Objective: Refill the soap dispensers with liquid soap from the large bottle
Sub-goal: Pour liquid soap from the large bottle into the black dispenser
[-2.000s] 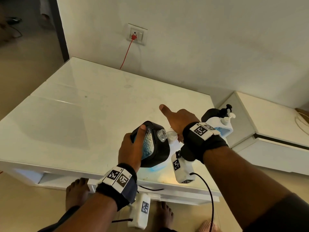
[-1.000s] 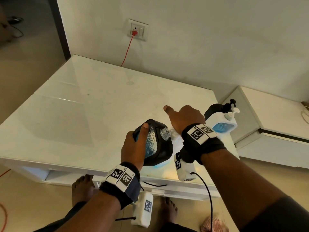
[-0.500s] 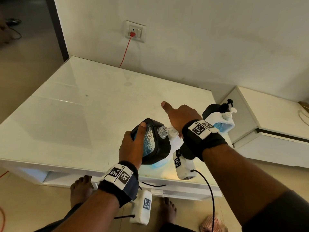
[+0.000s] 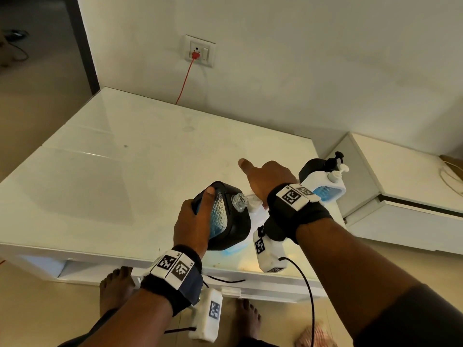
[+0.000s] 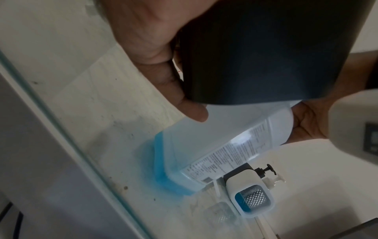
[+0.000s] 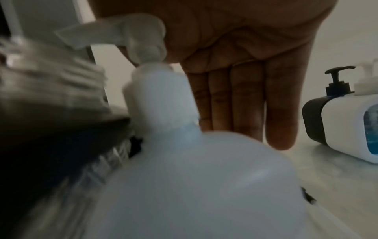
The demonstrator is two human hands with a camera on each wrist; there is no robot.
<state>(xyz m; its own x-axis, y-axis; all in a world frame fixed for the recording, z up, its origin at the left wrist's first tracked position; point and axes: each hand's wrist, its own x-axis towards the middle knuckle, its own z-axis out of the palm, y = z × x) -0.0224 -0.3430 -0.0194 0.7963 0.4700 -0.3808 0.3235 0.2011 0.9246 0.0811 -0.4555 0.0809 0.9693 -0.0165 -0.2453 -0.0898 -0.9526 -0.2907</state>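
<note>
Left hand (image 4: 193,221) grips the black dispenser (image 4: 225,216), tilted, open neck just left of the bottle's (image 5: 204,145) pump; right hand (image 4: 268,179) presses there, fingers straight.

In my left grip (image 4: 193,221) the open dispenser (image 4: 226,216) tilts beside the large bottle (image 5: 214,145) on the tabletop (image 4: 125,171), two more dispensers (image 4: 323,181) standing right.

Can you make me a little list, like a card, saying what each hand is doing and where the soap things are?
left hand: grips the tilted black dispenser, its open clear neck toward the big bottle
right hand: palm presses the pump of the large soap bottle, fingers straight
large soap bottle: little blue soap at its base
other dispensers: black and white, pumps on, on the white table
</note>
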